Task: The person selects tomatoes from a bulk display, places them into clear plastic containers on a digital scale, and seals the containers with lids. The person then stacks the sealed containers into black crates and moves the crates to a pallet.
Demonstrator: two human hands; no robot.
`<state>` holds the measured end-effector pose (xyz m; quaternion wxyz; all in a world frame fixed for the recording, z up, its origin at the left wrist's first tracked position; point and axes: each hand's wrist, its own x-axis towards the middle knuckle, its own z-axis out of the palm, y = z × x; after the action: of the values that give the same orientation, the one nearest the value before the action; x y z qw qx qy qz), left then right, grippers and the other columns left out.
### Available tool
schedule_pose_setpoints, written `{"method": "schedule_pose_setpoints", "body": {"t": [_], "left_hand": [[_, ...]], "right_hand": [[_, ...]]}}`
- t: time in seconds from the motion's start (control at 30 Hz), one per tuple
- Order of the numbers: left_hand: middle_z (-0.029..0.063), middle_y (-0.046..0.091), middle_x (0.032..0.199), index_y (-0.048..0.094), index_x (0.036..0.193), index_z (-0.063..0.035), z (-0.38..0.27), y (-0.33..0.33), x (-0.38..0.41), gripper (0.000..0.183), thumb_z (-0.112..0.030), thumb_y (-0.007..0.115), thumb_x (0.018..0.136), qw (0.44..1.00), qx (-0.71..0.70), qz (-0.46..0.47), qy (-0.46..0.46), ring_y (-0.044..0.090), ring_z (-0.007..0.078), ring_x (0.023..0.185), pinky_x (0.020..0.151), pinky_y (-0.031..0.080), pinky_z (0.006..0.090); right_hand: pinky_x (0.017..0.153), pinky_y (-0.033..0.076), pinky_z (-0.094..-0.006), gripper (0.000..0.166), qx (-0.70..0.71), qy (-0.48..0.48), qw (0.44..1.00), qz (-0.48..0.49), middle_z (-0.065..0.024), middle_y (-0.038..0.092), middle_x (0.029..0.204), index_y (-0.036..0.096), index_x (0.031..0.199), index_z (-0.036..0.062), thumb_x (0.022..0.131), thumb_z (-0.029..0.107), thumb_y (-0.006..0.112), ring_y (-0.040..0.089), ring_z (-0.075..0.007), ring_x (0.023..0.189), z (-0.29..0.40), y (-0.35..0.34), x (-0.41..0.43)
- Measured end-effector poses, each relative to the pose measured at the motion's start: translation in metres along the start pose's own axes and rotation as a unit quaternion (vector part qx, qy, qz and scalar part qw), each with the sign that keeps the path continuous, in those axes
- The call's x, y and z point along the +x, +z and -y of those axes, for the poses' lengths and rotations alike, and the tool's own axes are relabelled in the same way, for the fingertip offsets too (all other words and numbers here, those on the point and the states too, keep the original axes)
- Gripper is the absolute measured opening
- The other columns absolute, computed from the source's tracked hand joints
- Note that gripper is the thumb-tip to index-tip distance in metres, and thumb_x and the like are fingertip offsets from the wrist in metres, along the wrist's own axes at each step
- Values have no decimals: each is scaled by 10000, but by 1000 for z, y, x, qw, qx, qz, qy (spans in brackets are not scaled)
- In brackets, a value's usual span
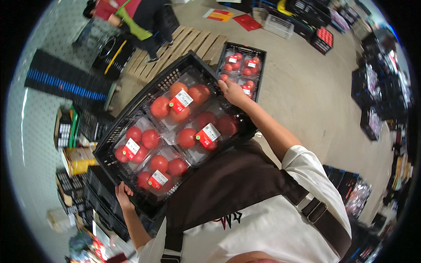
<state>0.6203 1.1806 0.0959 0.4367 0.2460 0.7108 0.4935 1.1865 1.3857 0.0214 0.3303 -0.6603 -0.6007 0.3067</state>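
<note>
A black plastic crate [194,60] is held up against the front of my dark apron, tilted in the view. Inside it lie several clear plastic clamshell packs [167,139] of red tomatoes [160,107], each pack bearing a red and white label [208,134]. My left hand [124,194] grips the crate's rim at its near left end. At the opposite end, my right hand [233,92] is closed over the rim; part of its fingers is hidden.
Beyond my right hand, a second black crate [261,54] of packed tomatoes rests on the floor. A wooden pallet [200,41] lies ahead, with a person [131,19] standing at it. Stacked folded crates [65,82] stand to the left. More loaded crates [365,95] line the right side.
</note>
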Motion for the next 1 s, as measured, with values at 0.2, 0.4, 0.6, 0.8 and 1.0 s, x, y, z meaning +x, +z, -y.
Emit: {"method": "schedule_pose_setpoints", "body": {"t": [0.2,0.4,0.6,0.8,1.0], "left_hand": [[-27,402,638,455,856,-113,-48,152,47,167,-218,574,907,985,84,143,46,402,86,501,452,334,264],[-36,399,622,460,878,-120,-67,306,20,160,-215,587,899,974,151,166,43,388,73,476,431,332,240],[-38,402,626,478,923,-99,-71,409,-3,135,-191,576,911,961,161,219,40,392,70,481,436,340,242],[-41,400,633,476,919,-101,-76,509,-10,126,-174,579,908,966,120,225,34,386,58,493,439,334,233],[-50,412,629,474,913,-110,-55,650,8,150,-202,593,903,972,109,206,23,393,55,485,433,339,232]], "right_hand": [[854,438,-490,538,13,144,985,-95,-320,610,977,607,955,-55,977,432,380,564,-470,998,-68,-127,-34],[876,429,-501,574,34,210,964,-158,-324,607,997,606,965,-61,976,459,363,560,-476,1005,-173,-216,-59],[851,435,-507,551,34,255,948,-186,-329,604,963,593,938,-53,982,452,376,561,-484,975,-226,-297,-54],[823,436,-507,524,35,218,953,-206,-321,605,936,590,928,-50,981,430,386,564,-488,948,-282,-369,3],[817,433,-502,507,42,214,959,-183,-322,601,911,580,908,-53,983,405,376,554,-497,937,-364,-450,103]]}}
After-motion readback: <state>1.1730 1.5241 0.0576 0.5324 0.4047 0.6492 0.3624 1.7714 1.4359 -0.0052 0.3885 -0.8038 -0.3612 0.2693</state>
